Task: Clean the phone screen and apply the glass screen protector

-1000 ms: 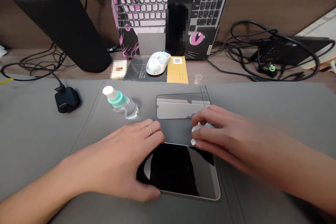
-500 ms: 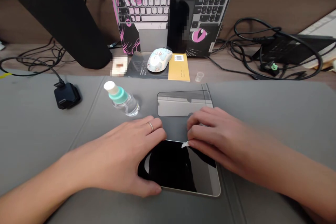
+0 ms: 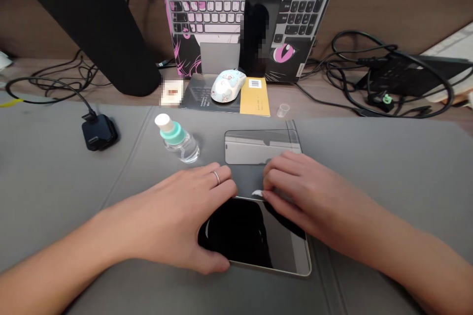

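Tablet (image 3: 244,236): lying flat, with screen upward, on the grey mat (image 3: 388,157), long side going from left to right. At its left end, left hand (image 3: 173,221), spread wide, with thumb at the near edge and fingers at the far edge, so holding the tablet across. At the far edge, around the middle, right hand (image 3: 303,187), with fingertips brought narrow on a white tissue (image 3: 257,193); only a small tip visible. Whether touching the edge or just beyond it, cannot tell.

About progress, judging only from this: wiping seemingly under way and not finished, because of the tissue between the fingers. On the uncovered part, dark glass with reflections and no clear dirt; how much already wiped, cannot tell. Under left hand, not possible to check. Not yet done: laying down of the tissue and letting go of the tablet.

Beyond the tablet, apart from it, a glass sheet (image 3: 258,150), flat, with right end near right hand. To the left of this, a standing bottle (image 3: 181,140), cap on; farther left, a black adapter (image 3: 99,132). Behind the mat, a mouse (image 3: 228,86) on a booklet (image 3: 255,103), a small clear cup (image 3: 283,110), and a phone (image 3: 258,29) before the upright laptop (image 3: 218,10).
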Available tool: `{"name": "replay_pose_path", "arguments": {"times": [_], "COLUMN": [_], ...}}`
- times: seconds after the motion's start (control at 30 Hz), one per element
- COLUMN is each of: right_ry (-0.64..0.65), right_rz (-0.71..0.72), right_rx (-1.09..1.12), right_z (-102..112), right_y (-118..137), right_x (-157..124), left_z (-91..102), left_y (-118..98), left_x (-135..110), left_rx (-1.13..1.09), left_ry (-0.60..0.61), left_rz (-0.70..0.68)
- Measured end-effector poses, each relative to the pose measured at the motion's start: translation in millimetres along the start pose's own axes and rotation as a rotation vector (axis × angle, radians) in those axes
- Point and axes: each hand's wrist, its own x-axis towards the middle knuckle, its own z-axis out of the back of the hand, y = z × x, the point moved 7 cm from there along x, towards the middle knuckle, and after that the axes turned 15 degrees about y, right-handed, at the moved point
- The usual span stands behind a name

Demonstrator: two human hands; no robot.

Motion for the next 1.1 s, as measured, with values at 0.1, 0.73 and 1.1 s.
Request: {"name": "replay_pose_path", "arguments": {"times": [0.1, 0.73, 1.1], "right_ry": [-0.040, 0.000, 0.025], "right_rz": [-0.029, -0.031, -0.135], "right_rx": [0.011, 0.208, 0.292], "right_z": [8, 4, -1], "right_y": [-6, 0, -11], "right_x": [-3, -5, -5], "left_z": [0.6, 1.6, 2.4], "left_y": [-1, -1, -2], "left_x": [-1, -1, 0], "left_rx": [0.002, 0.004, 0.002], "left_ry": [-0.005, -0.014, 0.000], "left_rz": [-0.006, -0.016, -0.010]}}
